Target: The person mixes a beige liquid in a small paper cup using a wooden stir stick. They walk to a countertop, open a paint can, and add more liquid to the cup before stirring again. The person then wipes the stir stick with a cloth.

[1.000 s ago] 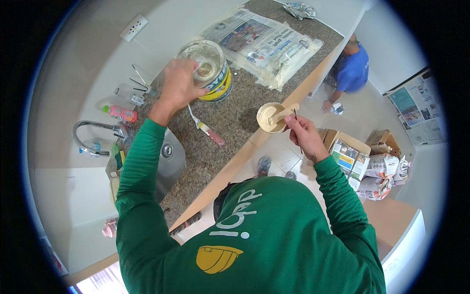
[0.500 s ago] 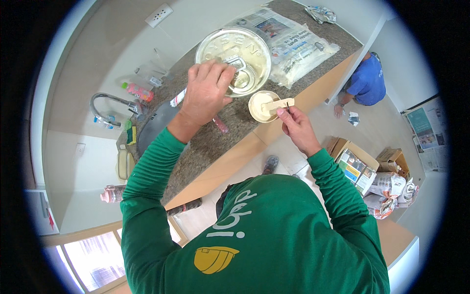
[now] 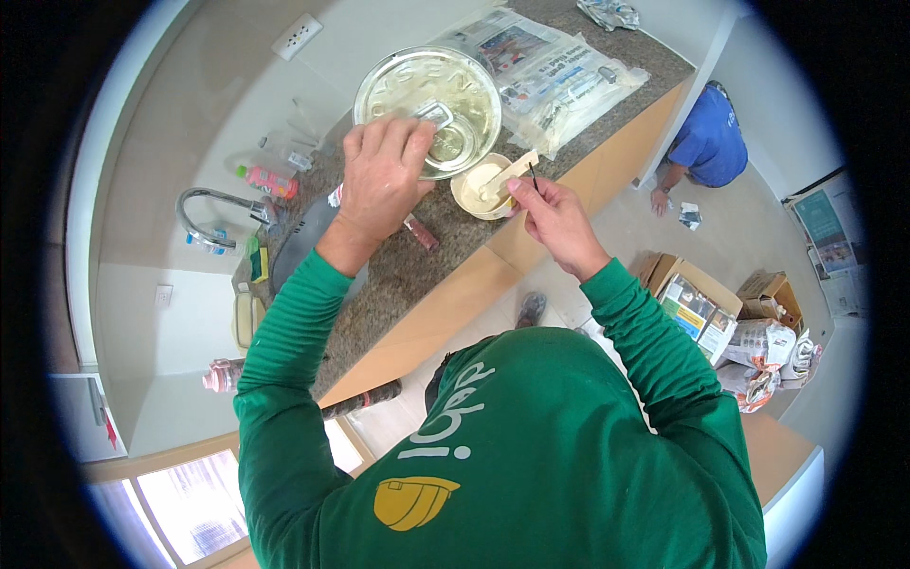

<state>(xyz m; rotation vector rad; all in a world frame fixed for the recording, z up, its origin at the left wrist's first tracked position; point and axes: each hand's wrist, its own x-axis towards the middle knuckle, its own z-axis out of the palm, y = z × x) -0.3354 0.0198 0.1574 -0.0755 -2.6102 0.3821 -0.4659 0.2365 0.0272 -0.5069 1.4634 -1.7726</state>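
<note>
My left hand (image 3: 384, 171) is closed at the near edge of a large round metal can lid (image 3: 464, 81), by its wire handle (image 3: 436, 115). The fingers hide much of that grip. With my right hand (image 3: 559, 223) I pinch a flat wooden stick (image 3: 518, 173), its lower end in a small round tub (image 3: 468, 205) of cream-coloured paste. A thin dark rod (image 3: 534, 178) sticks up by the same fingers. The tub sits beside the lid, near the counter's front edge. A short reddish tube-like thing (image 3: 421, 232) lies close to my left wrist.
Newspaper under plastic (image 3: 569, 90) covers the far end of the granite counter (image 3: 455, 251). Leftward are a sink (image 3: 294, 247), a tap (image 3: 204, 204) and a pink bottle (image 3: 267, 180). Another person in blue (image 3: 711, 142) crouches at the right, beyond cardboard boxes (image 3: 701, 294) and bags (image 3: 758, 341).
The tub has shifted left and away from me, closer to the lid. The lid has also moved slightly left under my left hand. My right hand has followed with the stick.
</note>
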